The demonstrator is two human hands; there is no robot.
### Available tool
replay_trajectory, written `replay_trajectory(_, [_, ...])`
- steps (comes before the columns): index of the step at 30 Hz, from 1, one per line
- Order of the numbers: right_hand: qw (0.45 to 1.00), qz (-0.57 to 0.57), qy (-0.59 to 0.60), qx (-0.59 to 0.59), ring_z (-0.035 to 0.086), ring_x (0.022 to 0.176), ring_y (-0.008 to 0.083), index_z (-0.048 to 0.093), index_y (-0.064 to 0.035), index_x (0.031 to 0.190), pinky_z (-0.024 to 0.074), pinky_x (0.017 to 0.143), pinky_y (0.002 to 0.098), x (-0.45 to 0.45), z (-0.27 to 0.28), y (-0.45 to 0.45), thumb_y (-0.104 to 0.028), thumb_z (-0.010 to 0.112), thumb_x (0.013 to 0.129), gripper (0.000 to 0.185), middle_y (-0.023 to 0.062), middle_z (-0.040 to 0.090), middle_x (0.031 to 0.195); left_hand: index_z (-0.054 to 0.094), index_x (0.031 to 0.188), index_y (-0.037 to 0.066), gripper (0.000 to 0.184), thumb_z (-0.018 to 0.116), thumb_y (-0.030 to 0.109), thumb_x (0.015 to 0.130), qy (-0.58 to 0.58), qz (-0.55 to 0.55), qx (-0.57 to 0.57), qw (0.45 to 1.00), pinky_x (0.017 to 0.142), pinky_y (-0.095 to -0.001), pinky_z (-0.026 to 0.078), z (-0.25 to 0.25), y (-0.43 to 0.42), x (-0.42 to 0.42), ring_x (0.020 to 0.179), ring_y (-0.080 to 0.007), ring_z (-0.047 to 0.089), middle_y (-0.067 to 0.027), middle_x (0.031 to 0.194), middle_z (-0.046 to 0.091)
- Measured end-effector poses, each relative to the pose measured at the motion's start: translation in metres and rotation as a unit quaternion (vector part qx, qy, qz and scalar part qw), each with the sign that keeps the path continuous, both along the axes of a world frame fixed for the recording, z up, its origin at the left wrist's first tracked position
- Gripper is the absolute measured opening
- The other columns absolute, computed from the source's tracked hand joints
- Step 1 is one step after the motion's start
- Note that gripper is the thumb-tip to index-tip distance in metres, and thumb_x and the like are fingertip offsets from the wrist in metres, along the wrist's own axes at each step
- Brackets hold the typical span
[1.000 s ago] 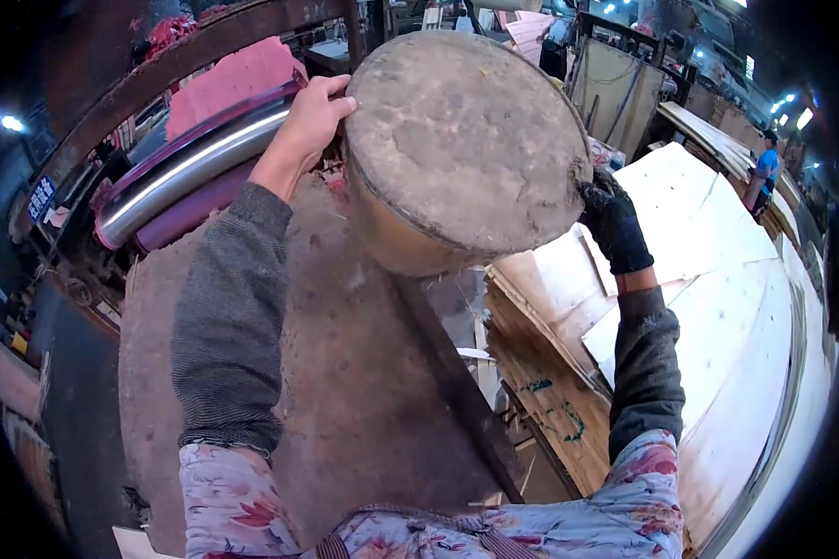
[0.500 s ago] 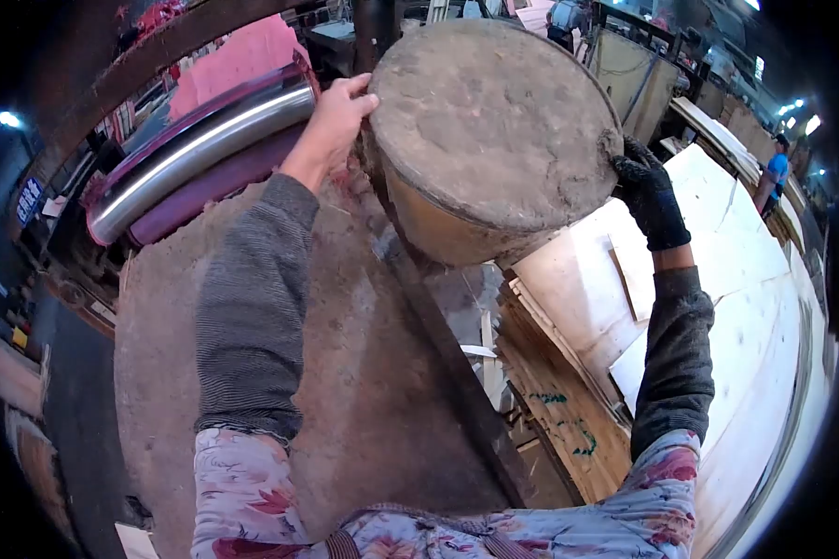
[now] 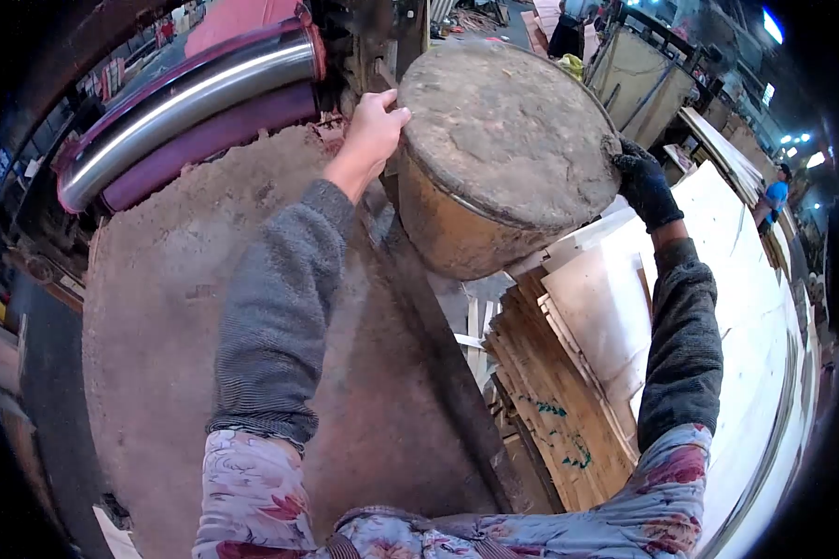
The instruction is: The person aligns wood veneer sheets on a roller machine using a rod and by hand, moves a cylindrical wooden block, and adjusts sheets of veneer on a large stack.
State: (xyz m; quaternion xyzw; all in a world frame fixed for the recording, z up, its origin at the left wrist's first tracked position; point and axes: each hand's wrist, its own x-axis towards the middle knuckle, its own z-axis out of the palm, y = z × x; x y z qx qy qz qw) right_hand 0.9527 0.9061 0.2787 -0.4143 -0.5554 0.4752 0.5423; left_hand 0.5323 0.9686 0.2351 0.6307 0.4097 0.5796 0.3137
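A large round bucket (image 3: 480,228) with yellowish, dirt-smeared sides is between my two hands. Its flat round face, crusted with grey-brown dirt, is turned up toward me. My bare left hand (image 3: 375,130) grips the near-left rim, fingers bent over the edge. On the opposite side, my right hand (image 3: 645,182), in a black glove, is closed around the rim; some of its fingers are hidden behind the bucket. The bucket is over the far end of a dark metal edge bar (image 3: 438,345). Whether it rests on anything, I cannot tell.
A brown, dusty machine table (image 3: 177,326) spreads out at left and centre. Beyond it are a shiny metal roller (image 3: 196,107) and a purple roller (image 3: 214,144). Stacked wood sheets (image 3: 569,410) and pale veneer sheets (image 3: 746,326) lie at right. A person in blue (image 3: 774,197) stands far right.
The bucket appears slightly lower and further right, with more of its side showing. My left hand has shifted right with it, still on the rim. The camera view has also shifted.
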Motion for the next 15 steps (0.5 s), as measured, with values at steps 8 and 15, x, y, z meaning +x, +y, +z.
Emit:
replay_trajectory(8, [0.947, -0.027, -0.303, 0.104, 0.056, 0.109, 0.0243, 0.058, -0.0003, 0.121, 0.0419, 0.095, 0.0321, 0.045, -0.087, 0.082, -0.008, 0.055, 0.084, 0.038, 0.0138, 0.060, 0.119, 0.042, 0.130, -0.012, 0.049, 0.055, 0.003, 0.086, -0.070, -0.015, -0.108, 0.992, 0.097, -0.0312, 0.039, -0.077, 0.018, 0.004, 0.114, -0.0215, 0.050, -0.0158, 0.127, 0.051])
replay_trajectory(15, [0.976, -0.031, -0.194, 0.098, 0.055, 0.108, 0.0192, 0.051, 0.0004, 0.126, 0.0456, 0.094, 0.0286, 0.038, -0.095, 0.109, -0.001, 0.055, 0.083, 0.043, 0.0074, 0.057, 0.120, 0.046, 0.128, -0.011, 0.047, 0.057, 0.005, 0.085, -0.050, -0.002, -0.096, 0.994, 0.094, -0.0314, 0.040, -0.095, 0.056, 0.014, 0.108, -0.0206, 0.051, -0.0135, 0.121, 0.053])
